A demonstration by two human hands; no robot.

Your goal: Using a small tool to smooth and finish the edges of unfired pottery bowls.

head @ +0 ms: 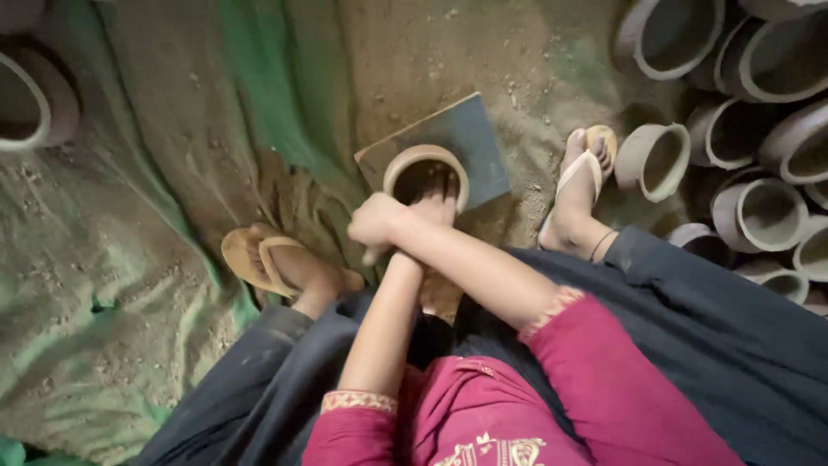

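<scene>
Clay pot [426,164] stands mouth-up just ahead of both crossed wrists: left hand [440,205] reaches inside (grip hidden), right hand [376,220] clenched beside its rim.

— Underfoot? Dusty green cloth sheet [112,285] spread over sandy earthen floor [405,60], crumpled, strewn with grit.

— And around? Stacked grey unfired clay pots [759,129] crowding right side; one round reddish-brown clay vessel [34,103] far left. Dim, soft light.
</scene>
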